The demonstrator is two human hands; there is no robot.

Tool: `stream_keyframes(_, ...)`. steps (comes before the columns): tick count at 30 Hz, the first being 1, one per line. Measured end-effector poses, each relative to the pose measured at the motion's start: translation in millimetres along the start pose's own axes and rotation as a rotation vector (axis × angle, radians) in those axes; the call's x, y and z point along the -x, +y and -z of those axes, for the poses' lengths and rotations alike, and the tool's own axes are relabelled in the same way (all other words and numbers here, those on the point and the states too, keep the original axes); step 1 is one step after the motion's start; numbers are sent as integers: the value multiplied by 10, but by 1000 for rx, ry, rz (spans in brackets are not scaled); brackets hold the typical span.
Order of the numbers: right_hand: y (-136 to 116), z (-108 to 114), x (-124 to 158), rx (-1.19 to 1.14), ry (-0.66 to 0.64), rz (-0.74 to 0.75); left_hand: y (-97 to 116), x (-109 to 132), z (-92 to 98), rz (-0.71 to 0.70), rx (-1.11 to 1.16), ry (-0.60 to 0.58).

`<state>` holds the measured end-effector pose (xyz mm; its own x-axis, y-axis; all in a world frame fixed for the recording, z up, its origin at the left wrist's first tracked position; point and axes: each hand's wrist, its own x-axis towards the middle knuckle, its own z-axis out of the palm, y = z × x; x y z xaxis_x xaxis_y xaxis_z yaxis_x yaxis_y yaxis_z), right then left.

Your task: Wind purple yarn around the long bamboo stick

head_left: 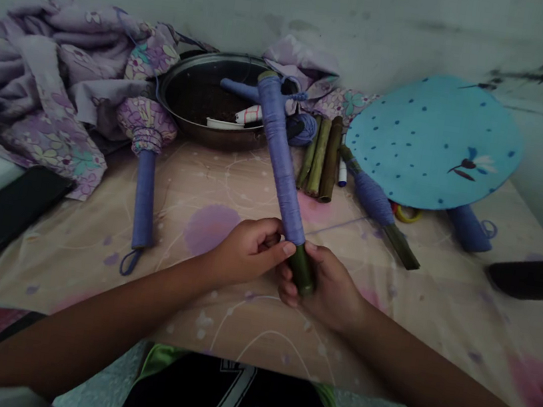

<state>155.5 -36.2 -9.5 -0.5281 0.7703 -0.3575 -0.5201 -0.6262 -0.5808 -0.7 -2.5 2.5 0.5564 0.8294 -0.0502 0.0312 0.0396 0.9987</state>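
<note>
A stick tightly wound with purple yarn (281,164) leans up and away from me, its far end over the basin's rim. Its near end (304,274) is bare, dark green and looks like a plant stem. My left hand (255,250) pinches the stick where the winding stops, thumb across it. My right hand (330,286) is closed round the bare end. From the winding, a strand of yarn (336,225) runs right toward a thin stick with purple yarn wound round its middle (374,198), lying on the table.
A dark basin (186,123) stands at the back, beside cut stem pieces (318,159) and a blue dotted fan-shaped piece (427,138). Left are crumpled floral cloth (76,82), a purple-handled cloth-headed object (145,199) and a phone (6,220). A black rod (539,276) juts in from the right.
</note>
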Motion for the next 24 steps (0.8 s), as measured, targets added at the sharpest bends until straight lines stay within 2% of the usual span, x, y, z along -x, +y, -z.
stream_keyframes(2,10,-14,-13,48,63,64,17,7,0,29,56,-13)
stream_keyframes(5,7,-23,-28,129,81,115,46,16,-9,49,84,-38)
stream_keyframes(12,-4,-77,-12,244,76,62,85,40,13,61,46,-66)
stream_keyframes(16,10,-91,-13,216,78,24,90,37,37,82,-22,-89)
stream_keyframes(21,19,-92,-5,126,47,48,41,16,27,45,-144,0)
stream_keyframes(24,18,-94,23,86,33,35,5,8,29,-11,-218,9)
